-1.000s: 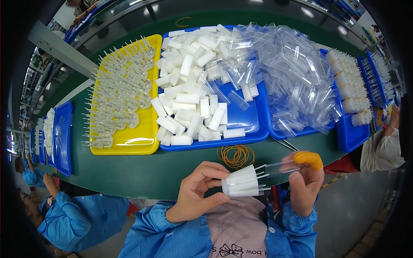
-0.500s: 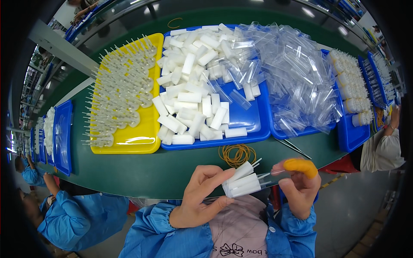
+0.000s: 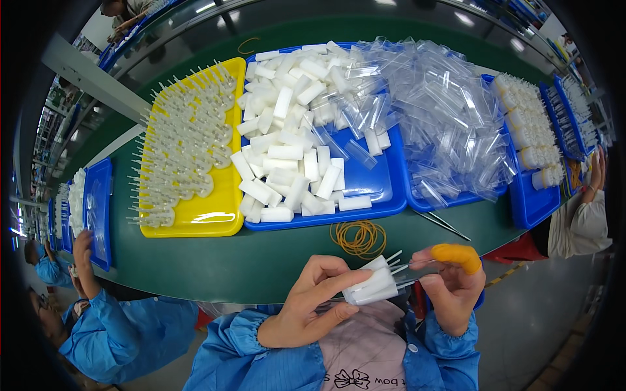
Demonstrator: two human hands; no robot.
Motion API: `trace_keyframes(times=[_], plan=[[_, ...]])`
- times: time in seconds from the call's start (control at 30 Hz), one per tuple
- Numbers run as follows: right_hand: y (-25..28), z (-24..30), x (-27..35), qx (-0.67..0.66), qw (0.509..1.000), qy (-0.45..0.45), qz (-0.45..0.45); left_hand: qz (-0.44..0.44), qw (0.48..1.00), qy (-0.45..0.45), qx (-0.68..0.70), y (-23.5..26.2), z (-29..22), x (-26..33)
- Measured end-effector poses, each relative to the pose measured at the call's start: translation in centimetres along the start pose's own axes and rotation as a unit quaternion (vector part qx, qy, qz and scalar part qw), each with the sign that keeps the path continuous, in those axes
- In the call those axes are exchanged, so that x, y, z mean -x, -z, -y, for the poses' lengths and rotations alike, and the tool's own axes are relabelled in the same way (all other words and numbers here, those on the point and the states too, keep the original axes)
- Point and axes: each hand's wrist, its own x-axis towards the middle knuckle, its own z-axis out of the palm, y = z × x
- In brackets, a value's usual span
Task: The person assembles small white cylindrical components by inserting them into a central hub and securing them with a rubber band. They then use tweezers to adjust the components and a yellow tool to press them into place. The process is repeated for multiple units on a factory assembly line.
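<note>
My left hand (image 3: 310, 303) is closed around a small bundle of white foam blocks (image 3: 375, 285) with thin pale sticks (image 3: 396, 262) poking out of its right end. Clear plastic wraps at least part of the bundle. At that stick end, my right hand (image 3: 453, 283) has thumb and forefinger pinched on a thin clear plastic piece (image 3: 420, 262); its exact shape is hard to make out. An orange-yellow finger cot (image 3: 460, 255) covers a finger of the right hand. Just beyond the bundle, a coil of tan rubber bands (image 3: 358, 239) lies on the green table (image 3: 287, 257).
A yellow tray (image 3: 218, 218) holds rows of stick-topped white pieces. Blue trays hold loose white foam blocks (image 3: 283, 151) and clear plastic sleeves (image 3: 450, 104). Tweezers (image 3: 445, 226) lie before them. Finished-looking bundles (image 3: 531, 130) stand at right. A co-worker in blue (image 3: 124, 332) sits at left.
The bundle has tilted and moved slightly right, and my right fingers have closed in on its stick end. The co-worker at left has raised a hand toward the trays there.
</note>
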Motion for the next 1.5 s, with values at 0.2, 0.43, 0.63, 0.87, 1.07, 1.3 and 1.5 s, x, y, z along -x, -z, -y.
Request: trace_keyframes(times=[0.2,0.43,0.63,0.87,1.07,1.3,1.5], plan=[[0.7,0.4,0.0,0.002,0.996,-0.064,0.058,0.042,0.999,-0.011,0.026,0.0,0.4,-0.1],[0.1,-0.3,-0.3,-0.022,0.999,0.001,0.030,-0.124,0.978,0.053,0.162,-0.8,2.1,-0.1],[-0.2,-1.2,-0.8,-0.030,0.999,-0.021,-0.015,-0.120,0.973,0.038,0.191,-0.8,3.0,0.0],[0.2,-1.7,-0.9,0.130,0.991,0.044,0.000,-0.088,0.936,0.072,0.332,0.2,3.1,-0.1],[-0.8,-1.9,-0.1,0.152,0.985,0.077,0.020,-0.092,0.934,0.069,0.338,0.0,2.8,0.0],[-1.5,-2.0,0.7,0.117,0.990,0.078,0.032,-0.084,0.953,0.044,0.288,-0.2,2.2,0.4],[-1.7,-2.1,0.6,0.107,0.991,0.076,0.028,-0.089,0.954,0.044,0.284,-0.6,2.1,0.5]])
